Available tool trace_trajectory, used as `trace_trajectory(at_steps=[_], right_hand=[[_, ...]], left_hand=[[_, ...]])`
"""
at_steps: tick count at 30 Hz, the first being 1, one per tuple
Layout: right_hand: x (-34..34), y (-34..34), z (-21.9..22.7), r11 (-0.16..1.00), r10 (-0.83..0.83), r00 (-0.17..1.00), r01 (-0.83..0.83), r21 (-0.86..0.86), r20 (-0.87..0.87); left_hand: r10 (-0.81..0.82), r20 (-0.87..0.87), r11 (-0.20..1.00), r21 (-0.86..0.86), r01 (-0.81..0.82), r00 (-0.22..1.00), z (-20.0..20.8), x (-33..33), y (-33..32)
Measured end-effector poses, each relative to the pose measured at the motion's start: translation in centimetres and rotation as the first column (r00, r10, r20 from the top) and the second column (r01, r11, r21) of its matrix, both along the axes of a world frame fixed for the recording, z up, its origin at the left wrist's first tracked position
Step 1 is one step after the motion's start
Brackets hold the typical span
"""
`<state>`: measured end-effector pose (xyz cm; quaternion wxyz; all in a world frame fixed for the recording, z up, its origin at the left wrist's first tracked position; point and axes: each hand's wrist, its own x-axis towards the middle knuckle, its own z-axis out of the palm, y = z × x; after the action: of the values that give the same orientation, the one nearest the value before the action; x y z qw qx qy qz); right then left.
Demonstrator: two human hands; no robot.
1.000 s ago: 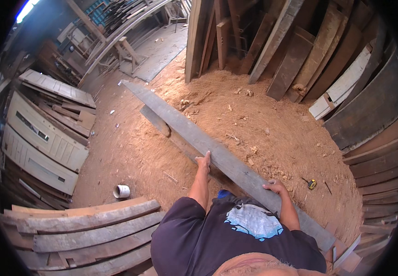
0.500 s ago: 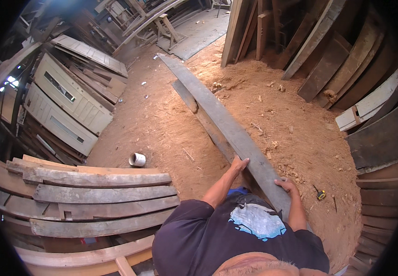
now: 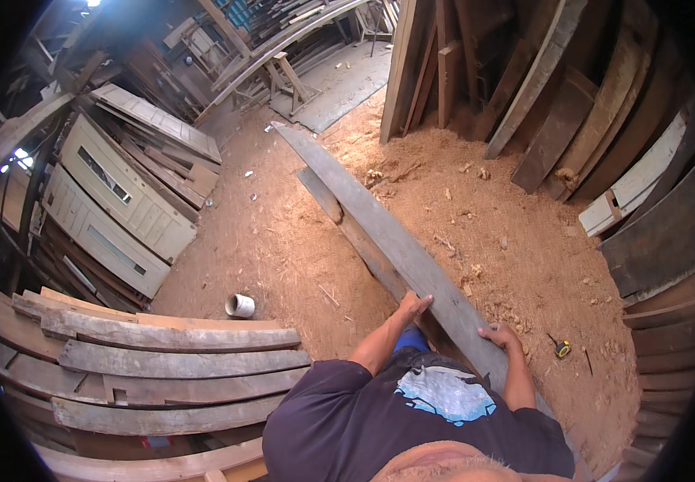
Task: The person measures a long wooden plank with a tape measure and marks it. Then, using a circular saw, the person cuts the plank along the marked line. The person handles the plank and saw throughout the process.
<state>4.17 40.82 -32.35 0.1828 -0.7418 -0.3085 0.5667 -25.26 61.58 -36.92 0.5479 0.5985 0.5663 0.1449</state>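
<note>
A long grey weathered plank [image 3: 400,241] slants from beside my body toward the far left. My left hand [image 3: 414,306] grips its left edge, thumb lying on the upper face. Farther down, my right hand [image 3: 502,336] is closed round the right edge, its fingers partly hidden by the wood. Beneath and to the left of this plank runs a second, browner board [image 3: 355,228] with a ragged notch in its edge. Whether the two boards touch along their length, I cannot tell.
Stacked boards [image 3: 179,363] fill the near left, with a white pot [image 3: 240,305] beyond them. Pale door panels [image 3: 110,181] lean at the far left. Planks [image 3: 556,128] stand at the back right. A yellow and black tape measure [image 3: 562,347] lies on the sawdust-covered floor [image 3: 516,249].
The whole view has shifted, so the surroundings sit slightly lower in the picture. Both hands keep their hold on the plank, which has hardly moved.
</note>
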Motion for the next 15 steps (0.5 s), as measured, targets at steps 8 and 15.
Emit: trace_trajectory(at_steps=[8,15], right_hand=[[-1.1,4.6,3.4,0.997,0.061,0.961,-0.073,0.033,0.270],[-4.8,9.7,5.6,0.994,0.089,0.989,-0.081,-0.069,0.118]], left_hand=[[-0.101,0.122,0.983,-0.143,0.119,0.987,1.9,0.1,-0.2],[0.082,0.212,0.714,-0.694,0.091,0.974,-1.6,-7.6,6.9]])
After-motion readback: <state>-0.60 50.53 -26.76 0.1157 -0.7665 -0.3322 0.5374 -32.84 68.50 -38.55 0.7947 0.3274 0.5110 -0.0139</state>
